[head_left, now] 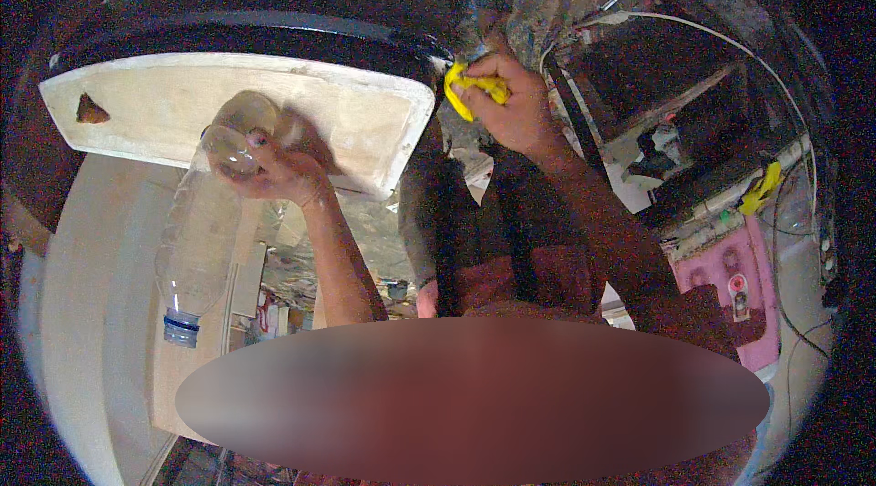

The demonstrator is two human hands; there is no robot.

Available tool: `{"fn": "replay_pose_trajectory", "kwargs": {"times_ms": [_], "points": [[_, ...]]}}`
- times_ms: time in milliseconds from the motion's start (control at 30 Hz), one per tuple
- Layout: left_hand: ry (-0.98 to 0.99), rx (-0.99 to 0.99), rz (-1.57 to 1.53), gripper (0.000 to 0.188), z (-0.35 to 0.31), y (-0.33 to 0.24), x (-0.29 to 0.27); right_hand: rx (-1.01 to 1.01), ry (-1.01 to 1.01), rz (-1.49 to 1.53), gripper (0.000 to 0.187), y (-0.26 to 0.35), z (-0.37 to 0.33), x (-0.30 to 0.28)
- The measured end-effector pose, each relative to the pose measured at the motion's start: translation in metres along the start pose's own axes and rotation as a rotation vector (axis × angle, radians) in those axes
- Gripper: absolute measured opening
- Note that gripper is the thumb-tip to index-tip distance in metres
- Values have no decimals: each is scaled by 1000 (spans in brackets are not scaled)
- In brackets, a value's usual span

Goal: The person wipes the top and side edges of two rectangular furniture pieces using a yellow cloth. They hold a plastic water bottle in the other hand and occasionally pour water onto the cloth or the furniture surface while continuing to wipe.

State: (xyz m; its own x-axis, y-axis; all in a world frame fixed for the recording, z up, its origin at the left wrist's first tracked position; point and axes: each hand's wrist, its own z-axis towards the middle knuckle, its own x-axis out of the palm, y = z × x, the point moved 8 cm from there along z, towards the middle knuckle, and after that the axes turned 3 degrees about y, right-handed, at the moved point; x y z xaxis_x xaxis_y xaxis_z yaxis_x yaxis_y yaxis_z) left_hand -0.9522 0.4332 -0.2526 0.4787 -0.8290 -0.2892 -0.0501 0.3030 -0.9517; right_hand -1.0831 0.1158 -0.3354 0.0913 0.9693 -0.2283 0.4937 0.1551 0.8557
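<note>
A clear plastic bottle (196,230) tilts with its blue-ringed neck pointing down toward the lower left. My left hand (274,171) is closed around its upper end, in front of a pale wooden board (356,112). To the right, my right hand (518,103) pinches a crumpled yellow cloth (474,94). The cloth is by the right end of a glossy black curved edge (274,37) that runs along the top of the board. Whether the cloth touches that edge, I cannot tell.
A dark brown triangular patch (89,109) marks the board's left side. Beyond my right arm are a white cable (730,34), another yellow cloth (762,189) and a pink panel (721,276). Scattered bits cover the floor (365,244). A blurred oval hides the lower middle.
</note>
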Motion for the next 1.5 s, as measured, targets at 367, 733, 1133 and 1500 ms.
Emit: {"fn": "replay_pose_trajectory", "kwargs": {"times_ms": [367,733,1133,1500], "points": [[23,-37,26,66,1,-3,0,-20,-227,310,23,38,20,-5],[153,10,198,71,-2,-13,10,309,-295,422,22,-34,-87,-17],[514,74,185,79,-3,-28,15,192,-310,-46,24,39,-155,-146],[1413,503,-140,66,-101,-168,-44,-3,-641,210,14,125,-281,-96]]}}
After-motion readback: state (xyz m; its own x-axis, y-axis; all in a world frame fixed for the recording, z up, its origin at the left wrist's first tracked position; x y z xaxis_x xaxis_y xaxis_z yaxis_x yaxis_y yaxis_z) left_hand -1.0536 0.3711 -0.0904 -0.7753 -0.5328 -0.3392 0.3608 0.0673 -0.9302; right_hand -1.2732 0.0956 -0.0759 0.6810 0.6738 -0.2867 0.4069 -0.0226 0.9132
